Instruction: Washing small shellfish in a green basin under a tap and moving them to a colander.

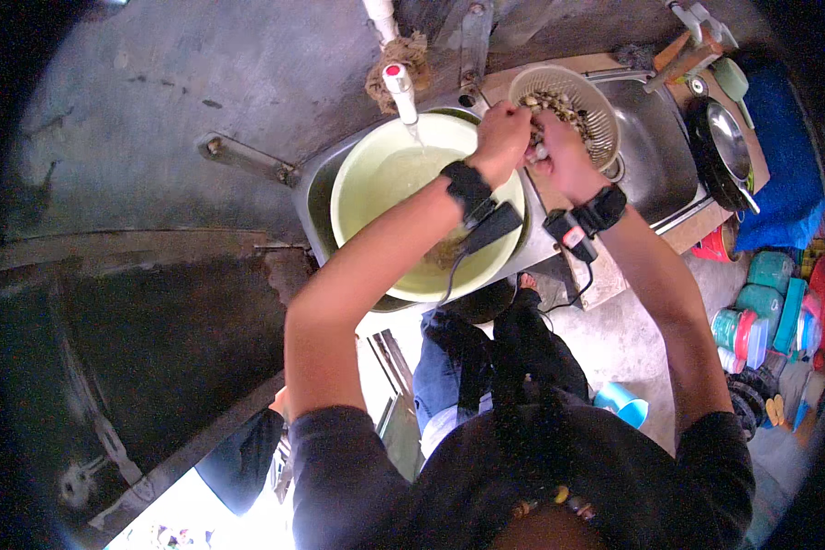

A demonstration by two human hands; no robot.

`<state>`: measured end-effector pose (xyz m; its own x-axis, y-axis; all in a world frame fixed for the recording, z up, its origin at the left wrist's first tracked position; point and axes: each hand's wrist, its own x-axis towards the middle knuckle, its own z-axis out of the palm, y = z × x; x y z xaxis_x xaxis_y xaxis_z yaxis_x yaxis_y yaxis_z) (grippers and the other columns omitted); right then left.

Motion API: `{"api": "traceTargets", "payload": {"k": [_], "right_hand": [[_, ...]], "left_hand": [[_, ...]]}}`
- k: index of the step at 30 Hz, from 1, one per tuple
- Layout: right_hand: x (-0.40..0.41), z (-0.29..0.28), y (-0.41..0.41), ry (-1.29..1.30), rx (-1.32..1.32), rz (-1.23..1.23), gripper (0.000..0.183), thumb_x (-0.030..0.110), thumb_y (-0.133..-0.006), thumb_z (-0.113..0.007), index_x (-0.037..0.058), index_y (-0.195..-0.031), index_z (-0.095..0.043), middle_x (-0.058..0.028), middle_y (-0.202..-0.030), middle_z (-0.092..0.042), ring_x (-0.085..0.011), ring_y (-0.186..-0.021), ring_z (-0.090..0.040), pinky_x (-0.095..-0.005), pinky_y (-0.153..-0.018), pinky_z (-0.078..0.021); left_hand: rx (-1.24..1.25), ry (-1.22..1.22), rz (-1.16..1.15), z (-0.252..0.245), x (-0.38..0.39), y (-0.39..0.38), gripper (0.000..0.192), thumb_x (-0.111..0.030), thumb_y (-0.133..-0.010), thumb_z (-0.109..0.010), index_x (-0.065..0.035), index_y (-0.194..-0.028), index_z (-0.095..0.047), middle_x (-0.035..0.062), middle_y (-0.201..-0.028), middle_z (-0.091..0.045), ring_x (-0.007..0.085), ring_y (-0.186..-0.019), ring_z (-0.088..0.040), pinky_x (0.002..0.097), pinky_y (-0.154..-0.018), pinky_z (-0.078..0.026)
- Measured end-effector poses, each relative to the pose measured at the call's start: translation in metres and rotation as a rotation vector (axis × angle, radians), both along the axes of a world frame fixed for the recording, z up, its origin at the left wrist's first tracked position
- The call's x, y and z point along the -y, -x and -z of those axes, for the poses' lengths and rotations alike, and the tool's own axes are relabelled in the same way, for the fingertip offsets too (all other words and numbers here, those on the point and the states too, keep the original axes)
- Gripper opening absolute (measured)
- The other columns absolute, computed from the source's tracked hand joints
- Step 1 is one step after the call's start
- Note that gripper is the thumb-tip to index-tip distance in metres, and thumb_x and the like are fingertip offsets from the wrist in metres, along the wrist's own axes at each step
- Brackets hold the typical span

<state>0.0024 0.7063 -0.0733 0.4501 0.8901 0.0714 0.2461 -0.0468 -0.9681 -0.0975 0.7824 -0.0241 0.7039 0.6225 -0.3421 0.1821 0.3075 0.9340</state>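
A cream plastic colander [601,117] holds a heap of small shells or similar pieces [557,106] and stands beside the right sink basin. My left hand [505,141] reaches to its near-left edge, fingers curled close together. My right hand [560,155] meets it there, with a small pale piece between its fingers. What my left fingertips hold is too small to tell. Left of the hands, a large pale-yellow basin [364,185] of water sits in the left sink, with brownish matter low in it. Water runs into it from a white tap [402,93].
The steel right sink basin [650,137] lies beyond the colander. Past it stand a frying pan [711,161] and a green dipper [731,79]. A blue pail [621,404] and stacked plastic containers [763,295] are on the floor. Part of another person shows at lower left.
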Motion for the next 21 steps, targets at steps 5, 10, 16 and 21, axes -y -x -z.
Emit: {"api": "traceTargets", "payload": {"k": [5, 10, 16, 21], "right_hand": [[0.01, 0.003, -0.065, 0.213, -0.346, -0.002, 0.045, 0.024, -0.063, -0.057, -0.0006, -0.097, -0.041, -0.0153, -0.082, -0.048, -0.0268, -0.074, -0.048, -0.0332, -0.058, -0.0416], [0.018, -0.053, -0.04, 0.398, -0.623, 0.336, 0.042, 0.031, -0.073, -0.047, 0.0044, -0.105, -0.039, -0.0097, -0.103, -0.044, -0.0209, -0.09, -0.047, -0.0357, -0.071, -0.0421], [0.025, -0.064, -0.022, 0.286, -0.491, 0.358, 0.024, 0.012, -0.071, -0.049, 0.0027, -0.093, -0.049, -0.0047, -0.087, -0.052, -0.0149, -0.078, -0.05, -0.0263, -0.071, -0.0398], [0.025, -0.023, -0.004, 0.09, -0.195, 0.129, 0.019, 0.004, -0.07, -0.047, 0.0073, -0.088, -0.053, -0.0002, -0.087, -0.054, -0.0085, -0.074, -0.049, -0.0203, -0.062, -0.0393]], "left_hand": [[-0.005, 0.186, 0.041, 0.012, -0.002, -0.063, 0.018, -0.021, -0.077, -0.037, -0.0057, -0.074, -0.046, 0.0057, -0.064, -0.047, 0.015, -0.053, -0.048, 0.0278, -0.038, -0.035], [0.054, 0.568, 0.131, 0.036, -0.011, -0.078, 0.03, -0.031, -0.082, -0.03, -0.0097, -0.099, -0.042, 0.0055, -0.093, -0.051, 0.0195, -0.077, -0.052, 0.0359, -0.061, -0.044], [0.029, 0.271, 0.174, 0.016, 0.0, -0.049, 0.027, -0.028, -0.081, -0.032, -0.0084, -0.097, -0.043, 0.0036, -0.09, -0.05, 0.017, -0.082, -0.049, 0.0343, -0.062, -0.043], [0.158, 0.204, 0.232, 0.008, 0.003, 0.031, 0.022, -0.02, -0.08, -0.037, -0.0048, -0.093, -0.047, 0.0051, -0.078, -0.053, 0.0138, -0.069, -0.051, 0.0269, -0.062, -0.044]]}}
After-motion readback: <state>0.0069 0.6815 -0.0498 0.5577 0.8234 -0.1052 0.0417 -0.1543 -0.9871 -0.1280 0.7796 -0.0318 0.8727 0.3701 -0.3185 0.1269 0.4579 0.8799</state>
